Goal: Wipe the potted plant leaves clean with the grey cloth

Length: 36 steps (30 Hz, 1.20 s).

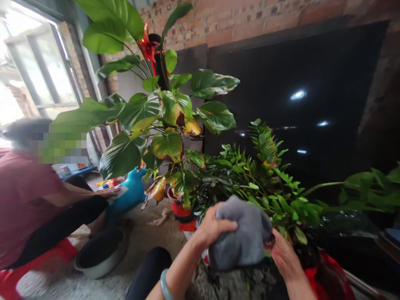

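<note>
A grey cloth [239, 237] hangs bunched in front of me, among the low plants. My left hand [215, 225] is closed on its left side, thumb laid across the front. At the cloth's right edge, my right hand [283, 250] has its fingers curled in; a small dark patch shows there, and what they grip is partly hidden. Just behind the cloth grow bushy green plants [250, 179] with small glossy leaves. Below my hands lies a rough grey surface [209, 285] with some green bits on it.
A tall potted plant [171, 108] with broad, partly browned leaves rises ahead, in a red pot [181, 208]. On the left, a person [34, 196] sits on a red stool [37, 266] beside a basin [101, 252] and a blue object [128, 196]. Red material [334, 275] lies at lower right.
</note>
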### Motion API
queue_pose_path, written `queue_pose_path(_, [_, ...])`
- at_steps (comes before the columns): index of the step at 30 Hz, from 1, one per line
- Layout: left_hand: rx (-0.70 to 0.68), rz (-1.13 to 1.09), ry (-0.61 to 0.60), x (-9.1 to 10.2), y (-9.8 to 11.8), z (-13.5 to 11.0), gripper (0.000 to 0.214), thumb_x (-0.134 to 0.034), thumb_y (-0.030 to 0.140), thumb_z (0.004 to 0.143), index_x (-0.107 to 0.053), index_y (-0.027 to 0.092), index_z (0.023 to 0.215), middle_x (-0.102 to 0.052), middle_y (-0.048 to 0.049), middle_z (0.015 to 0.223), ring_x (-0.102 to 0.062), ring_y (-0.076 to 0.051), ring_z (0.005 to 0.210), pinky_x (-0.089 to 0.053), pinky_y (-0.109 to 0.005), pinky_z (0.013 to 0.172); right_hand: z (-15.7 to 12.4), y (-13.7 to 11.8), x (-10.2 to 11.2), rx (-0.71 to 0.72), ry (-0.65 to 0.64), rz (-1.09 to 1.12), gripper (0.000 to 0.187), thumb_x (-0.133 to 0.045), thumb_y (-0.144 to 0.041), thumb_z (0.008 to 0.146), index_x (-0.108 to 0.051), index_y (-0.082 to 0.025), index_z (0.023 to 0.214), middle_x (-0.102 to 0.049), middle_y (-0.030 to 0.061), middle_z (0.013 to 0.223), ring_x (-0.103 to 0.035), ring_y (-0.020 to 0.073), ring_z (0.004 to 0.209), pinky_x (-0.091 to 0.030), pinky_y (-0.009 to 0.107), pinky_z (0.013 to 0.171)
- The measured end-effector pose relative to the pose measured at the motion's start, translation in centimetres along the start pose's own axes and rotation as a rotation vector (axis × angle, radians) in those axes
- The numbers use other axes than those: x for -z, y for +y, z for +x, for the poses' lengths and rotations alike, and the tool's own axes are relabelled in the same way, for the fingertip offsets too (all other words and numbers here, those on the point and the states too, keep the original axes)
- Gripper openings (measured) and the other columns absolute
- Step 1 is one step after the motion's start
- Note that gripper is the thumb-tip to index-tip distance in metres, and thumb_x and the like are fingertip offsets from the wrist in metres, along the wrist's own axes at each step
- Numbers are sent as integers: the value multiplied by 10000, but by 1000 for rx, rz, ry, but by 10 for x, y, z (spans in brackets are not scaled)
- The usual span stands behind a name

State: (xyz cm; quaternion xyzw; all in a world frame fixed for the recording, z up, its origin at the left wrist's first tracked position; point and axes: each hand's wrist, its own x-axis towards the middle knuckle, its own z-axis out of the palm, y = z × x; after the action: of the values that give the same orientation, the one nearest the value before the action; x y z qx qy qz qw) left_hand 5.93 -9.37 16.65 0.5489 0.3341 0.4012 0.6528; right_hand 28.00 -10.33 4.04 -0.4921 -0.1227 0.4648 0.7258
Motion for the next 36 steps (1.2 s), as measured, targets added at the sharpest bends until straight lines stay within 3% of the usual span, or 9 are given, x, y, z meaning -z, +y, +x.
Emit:
queue_pose_path(3, [-230, -19, 153, -3, 31, 27, 438, -722, 281, 529, -637, 168, 943, -655, 0, 810, -586, -192, 774, -470, -297, 727, -5, -6, -5, -52, 56, 23, 277, -789, -283, 507, -571, -228, 667, -645, -25, 550, -622, 180, 515, -473, 273, 460])
queue_pose_path(6, [-196, 169, 260, -6, 18, 41, 351, -712, 195, 523, -660, 171, 869, -657, 8, 757, -587, -201, 784, -470, -298, 743, -9, -8, -11, -76, 79, 50, 270, -783, -274, 478, -585, -219, 652, -656, -18, 547, -610, 163, 498, -473, 259, 452])
queue_pose_path(9, [108, 480, 91, 1, -19, 24, 213, -730, 131, 456, -642, 188, 641, -599, 32, 589, -575, -209, 686, -466, -306, 681, -11, -7, -13, -84, 91, 63, 284, -799, -268, 448, -609, -204, 649, -654, -6, 529, -586, 156, 468, -449, 245, 412])
queue_pose_path(12, [244, 430, -94, 13, -28, -3, 209, -733, 169, 462, -657, 192, 655, -616, 37, 605, -572, -201, 676, -449, -278, 622, -14, -6, -10, -83, 90, 66, 313, -818, -252, 420, -613, -200, 650, -642, -16, 518, -579, 156, 456, -447, 245, 403])
queue_pose_path(17, [-196, 139, 140, 16, 25, 16, 403, -704, 254, 537, -651, 152, 923, -648, 4, 776, -571, -190, 757, -450, -280, 695, -16, -10, -6, -87, 42, 63, 369, -841, -262, 394, -616, -196, 679, -672, -8, 580, -613, 166, 503, -429, 223, 365])
queue_pose_path(20, [-347, 204, 334, 9, 28, 45, 409, -701, 231, 574, -640, 170, 974, -651, 2, 832, -578, -198, 823, -459, -293, 773, -15, -9, -10, -106, 20, 70, 381, -849, -255, 370, -608, -189, 658, -698, 14, 623, -652, 185, 573, -496, 245, 418])
queue_pose_path(27, [198, 579, 45, 22, -36, 14, 176, -715, 178, 498, -634, 193, 654, -601, 19, 626, -579, -222, 694, -457, -317, 676, -13, -2, -11, -118, 12, 82, 377, -857, -272, 415, -634, -187, 707, -693, 15, 625, -650, 198, 571, -498, 257, 418])
queue_pose_path(33, [-310, 243, 259, 21, 31, 29, 397, -685, 232, 598, -634, 147, 982, -652, -6, 836, -574, -197, 810, -456, -293, 752, -13, -5, -7, -108, -4, 111, 379, -885, -275, 384, -598, -199, 619, -656, 0, 576, -647, 201, 561, -510, 269, 427])
queue_pose_path(36, [-372, 350, 380, 11, 32, 52, 448, -684, 208, 626, -615, 145, 1064, -665, -30, 923, -580, -205, 873, -448, -298, 805, -14, -4, -12, -81, -5, 128, 366, -880, -253, 383, -601, -200, 614, -658, -8, 569, -640, 182, 544, -523, 265, 437])
